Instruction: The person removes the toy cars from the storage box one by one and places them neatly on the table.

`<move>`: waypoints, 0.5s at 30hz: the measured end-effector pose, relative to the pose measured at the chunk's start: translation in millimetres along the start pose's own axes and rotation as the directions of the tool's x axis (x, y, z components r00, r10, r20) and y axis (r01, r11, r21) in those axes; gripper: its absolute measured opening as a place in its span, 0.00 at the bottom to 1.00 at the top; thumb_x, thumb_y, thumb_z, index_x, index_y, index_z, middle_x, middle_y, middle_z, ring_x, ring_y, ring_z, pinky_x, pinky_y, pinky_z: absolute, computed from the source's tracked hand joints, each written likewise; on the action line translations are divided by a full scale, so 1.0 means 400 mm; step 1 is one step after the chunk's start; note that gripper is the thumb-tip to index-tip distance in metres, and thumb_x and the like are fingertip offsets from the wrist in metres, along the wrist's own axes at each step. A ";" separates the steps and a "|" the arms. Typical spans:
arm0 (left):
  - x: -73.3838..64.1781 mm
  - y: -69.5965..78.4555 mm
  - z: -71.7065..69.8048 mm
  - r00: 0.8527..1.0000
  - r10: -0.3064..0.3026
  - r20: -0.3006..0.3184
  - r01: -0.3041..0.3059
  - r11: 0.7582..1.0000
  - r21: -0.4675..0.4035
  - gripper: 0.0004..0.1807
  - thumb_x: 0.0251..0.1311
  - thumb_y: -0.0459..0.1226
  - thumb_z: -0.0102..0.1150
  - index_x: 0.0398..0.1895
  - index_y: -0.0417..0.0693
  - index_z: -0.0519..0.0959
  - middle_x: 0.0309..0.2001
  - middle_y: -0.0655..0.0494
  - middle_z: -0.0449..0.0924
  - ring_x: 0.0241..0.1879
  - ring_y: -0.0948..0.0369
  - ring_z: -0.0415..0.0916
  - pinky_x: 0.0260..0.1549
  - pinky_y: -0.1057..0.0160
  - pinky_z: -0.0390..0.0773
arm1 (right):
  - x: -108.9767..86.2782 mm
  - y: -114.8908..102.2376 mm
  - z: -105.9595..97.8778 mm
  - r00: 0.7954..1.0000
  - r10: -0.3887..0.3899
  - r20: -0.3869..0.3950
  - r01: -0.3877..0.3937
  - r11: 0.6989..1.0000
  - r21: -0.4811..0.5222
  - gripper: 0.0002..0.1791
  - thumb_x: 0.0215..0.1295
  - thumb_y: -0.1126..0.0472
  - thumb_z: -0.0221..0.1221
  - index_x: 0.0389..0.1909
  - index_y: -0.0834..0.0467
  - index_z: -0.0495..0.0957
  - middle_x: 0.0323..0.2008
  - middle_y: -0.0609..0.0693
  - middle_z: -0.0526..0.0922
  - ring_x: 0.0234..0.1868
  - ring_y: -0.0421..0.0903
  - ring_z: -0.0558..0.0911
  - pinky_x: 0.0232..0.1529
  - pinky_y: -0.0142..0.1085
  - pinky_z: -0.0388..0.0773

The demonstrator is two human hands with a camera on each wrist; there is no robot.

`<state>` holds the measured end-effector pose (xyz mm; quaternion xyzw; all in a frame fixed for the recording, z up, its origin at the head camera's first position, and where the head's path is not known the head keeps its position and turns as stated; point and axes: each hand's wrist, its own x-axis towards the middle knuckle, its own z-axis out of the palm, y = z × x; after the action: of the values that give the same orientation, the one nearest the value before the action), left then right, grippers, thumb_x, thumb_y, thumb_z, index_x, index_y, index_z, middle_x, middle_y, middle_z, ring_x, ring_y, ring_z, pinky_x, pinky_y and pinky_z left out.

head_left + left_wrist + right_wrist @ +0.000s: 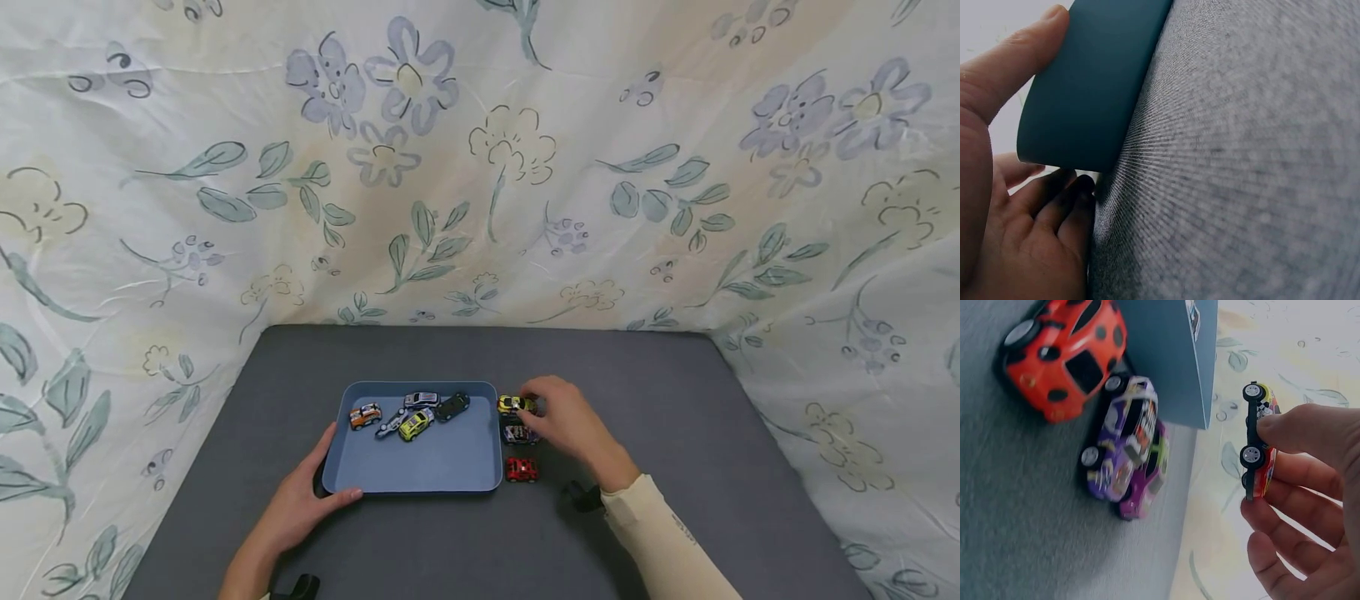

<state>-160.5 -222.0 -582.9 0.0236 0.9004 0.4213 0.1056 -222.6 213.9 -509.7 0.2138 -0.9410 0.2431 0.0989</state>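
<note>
My right hand pinches a yellow-and-red toy car between thumb and fingers, raised just past the right side of a blue tray. Below it on the table sit a purple patterned toy car and a red toy car with black spots. A magenta-and-green toy car stands behind the purple one in the right wrist view. My left hand holds the tray's near left corner, thumb against one wall and fingers along the adjoining side.
Inside the tray lie several toy cars: an orange one, a yellow-green one, a dark one and silvery ones close together. The grey table meets a floral cloth at its back and sides.
</note>
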 end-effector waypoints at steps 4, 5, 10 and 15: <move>-0.001 -0.002 0.000 1.000 0.007 -0.005 -0.007 1.000 -0.001 0.68 0.60 0.60 0.79 0.91 0.53 0.42 0.86 0.32 0.46 0.81 0.30 0.49 0.74 0.27 0.56 | -0.005 0.013 -0.008 1.000 0.010 -0.006 -0.010 1.000 -0.014 0.11 0.67 0.60 0.76 0.48 0.55 0.89 0.46 0.49 0.87 0.48 0.52 0.85 0.49 0.51 0.83; -0.002 -0.003 0.000 1.000 0.008 -0.008 -0.008 1.000 -0.004 0.68 0.60 0.60 0.79 0.91 0.53 0.42 0.86 0.32 0.46 0.81 0.30 0.49 0.74 0.27 0.56 | -0.006 0.017 -0.009 1.000 0.015 -0.005 -0.015 1.000 -0.020 0.11 0.67 0.60 0.76 0.48 0.55 0.89 0.47 0.49 0.87 0.48 0.52 0.84 0.49 0.51 0.83; -0.003 -0.001 0.001 1.000 0.005 -0.009 -0.005 1.000 0.002 0.68 0.60 0.59 0.79 0.91 0.54 0.42 0.85 0.32 0.47 0.81 0.30 0.49 0.73 0.27 0.57 | -0.006 0.032 -0.014 0.999 0.047 0.008 -0.047 0.998 -0.033 0.12 0.67 0.60 0.76 0.49 0.55 0.89 0.48 0.51 0.87 0.48 0.50 0.85 0.49 0.51 0.84; -0.001 0.003 0.000 1.000 -0.005 -0.004 0.005 1.000 0.013 0.68 0.60 0.59 0.79 0.91 0.54 0.41 0.85 0.32 0.46 0.81 0.30 0.49 0.74 0.27 0.57 | -0.008 0.050 -0.019 0.999 0.040 0.002 -0.040 0.999 -0.035 0.12 0.67 0.60 0.76 0.49 0.55 0.89 0.46 0.50 0.87 0.47 0.51 0.85 0.48 0.52 0.83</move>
<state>-160.2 -221.3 -581.8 0.0213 0.9033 0.4154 0.1048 -228.4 234.7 -512.5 0.1935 -0.9493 0.2284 0.0965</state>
